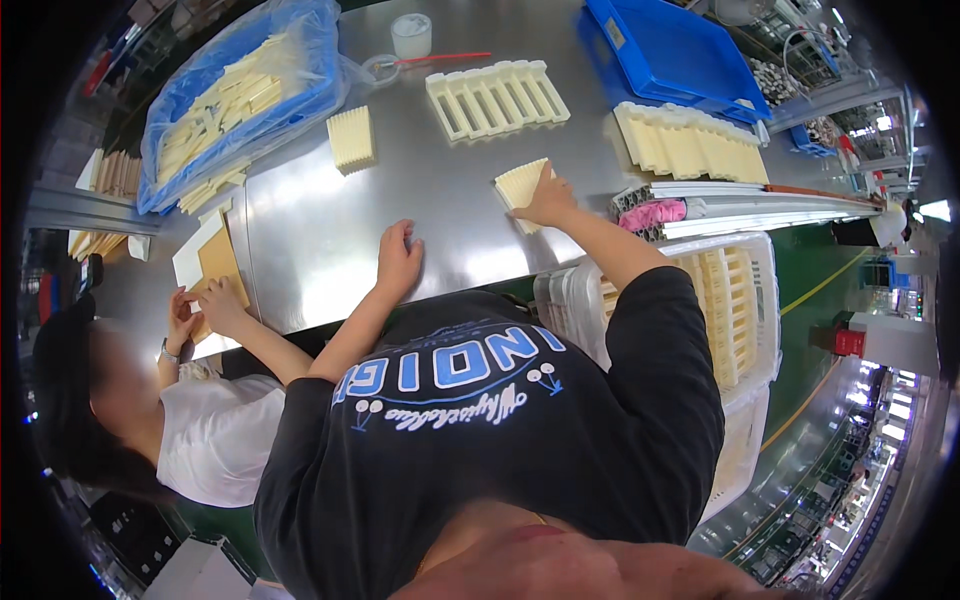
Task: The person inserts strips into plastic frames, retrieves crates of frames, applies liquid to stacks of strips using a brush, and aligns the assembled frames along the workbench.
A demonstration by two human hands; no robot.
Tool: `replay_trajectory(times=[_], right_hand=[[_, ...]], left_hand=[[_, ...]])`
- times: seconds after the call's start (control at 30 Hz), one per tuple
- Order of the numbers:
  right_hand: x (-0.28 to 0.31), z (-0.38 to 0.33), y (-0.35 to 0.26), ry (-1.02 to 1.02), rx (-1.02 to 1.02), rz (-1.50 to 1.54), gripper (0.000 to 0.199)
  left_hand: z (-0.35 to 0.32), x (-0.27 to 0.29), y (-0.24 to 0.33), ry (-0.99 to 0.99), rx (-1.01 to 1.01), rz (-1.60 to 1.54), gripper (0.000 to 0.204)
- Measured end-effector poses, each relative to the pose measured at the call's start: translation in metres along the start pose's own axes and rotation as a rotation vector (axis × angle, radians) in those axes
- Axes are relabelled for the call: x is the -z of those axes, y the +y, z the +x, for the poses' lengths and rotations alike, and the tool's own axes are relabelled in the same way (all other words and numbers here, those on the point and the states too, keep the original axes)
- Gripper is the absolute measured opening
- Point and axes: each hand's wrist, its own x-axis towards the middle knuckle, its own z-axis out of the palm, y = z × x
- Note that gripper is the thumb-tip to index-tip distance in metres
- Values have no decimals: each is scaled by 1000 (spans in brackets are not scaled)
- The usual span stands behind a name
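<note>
My right hand (550,203) grips a cream, ribbed block of strips (517,184) lying on the metal table, its thumb at the near side and a finger stretched along the right side. My left hand (400,262) rests near the table's front edge, fingers loosely bent and apart, with nothing in it. A similar ribbed cream block (351,139) stands farther off to the left. Beyond my right hand lies a cream slotted frame (497,101) with several open slots. A row of cream ribbed pieces (690,145) sits at the right.
A blue bin lined with plastic (160,150) holds loose cream strips at far left. A white cup (411,36) and red stick (445,58) lie behind. A blue tray (680,60), metal rails (760,200) and white crate (770,300) border the right. A co-worker's hands (222,305) handle cardboard at left.
</note>
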Motion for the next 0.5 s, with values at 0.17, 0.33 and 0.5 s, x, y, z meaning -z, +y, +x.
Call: replay_trajectory(times=[0.17, 0.33, 0.5], right_hand=[[3, -1, -6, -8, 10, 43, 116], [7, -8, 1, 11, 76, 54, 109], [23, -5, 5, -26, 59, 148, 87]], left_hand=[[31, -9, 1, -46, 40, 35, 33], [91, -22, 4, -72, -52, 204, 39], [146, -42, 23, -59, -168, 419, 43]])
